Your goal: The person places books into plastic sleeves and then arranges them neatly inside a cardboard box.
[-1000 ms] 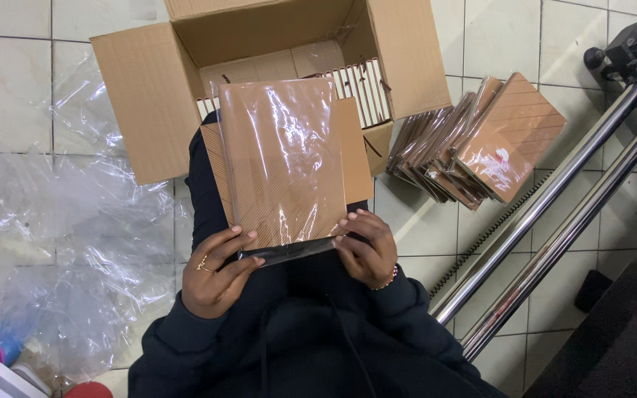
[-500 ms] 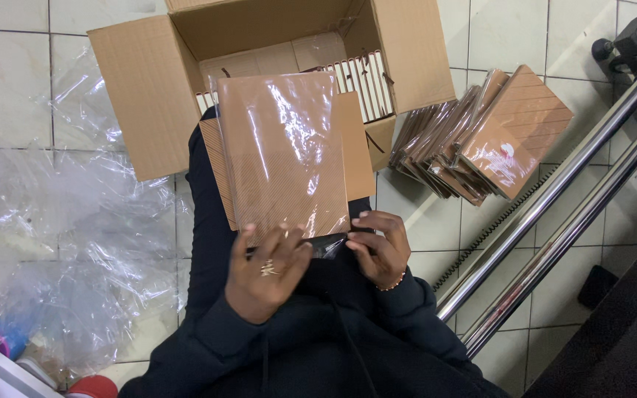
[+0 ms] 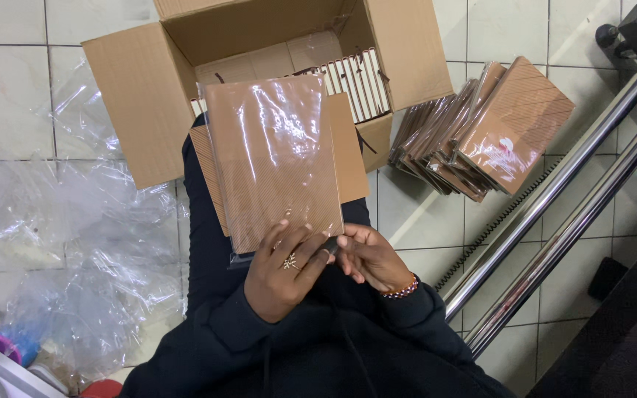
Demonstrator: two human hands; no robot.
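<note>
Even, fairly bright overhead light from what I see. White glare streaks on the plastic-wrapped notebook [image 3: 270, 158] and loose plastic sheeting [image 3: 60, 243] on the floor. Dark sleeves lose detail. Focus sharp, slight softness at frame corners.

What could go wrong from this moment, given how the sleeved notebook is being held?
The sleeved notebook rests on another in the lap, gripped only at its bottom edge by the left hand and right hand; it might slide off. The leaning stack of wrapped notebooks on the floor looks liable to topple.
</note>
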